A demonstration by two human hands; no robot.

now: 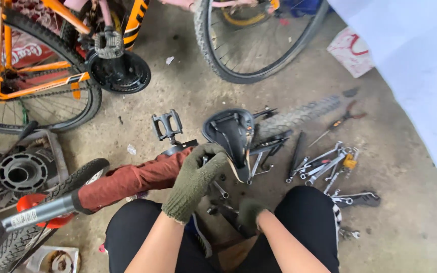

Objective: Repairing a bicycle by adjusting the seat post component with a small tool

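Head view: two gloved hands, left hand [194,181] fingers gripping one upturned saddle [231,132], right hand [250,212] fingers unclear.

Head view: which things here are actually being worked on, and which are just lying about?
In hand:
- left hand, gloved, on the upturned black saddle
- right hand, gloved, low between the knees over small metal parts

Lying about:
- spanners spread on the floor
- red-handled pliers
- loose pedal
- orange bicycle
- tyre strip

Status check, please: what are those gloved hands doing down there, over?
Left hand gloved, gripping upturned black saddle. Right hand low between knees, grip unclear. Wrenches lie alongside, apart.
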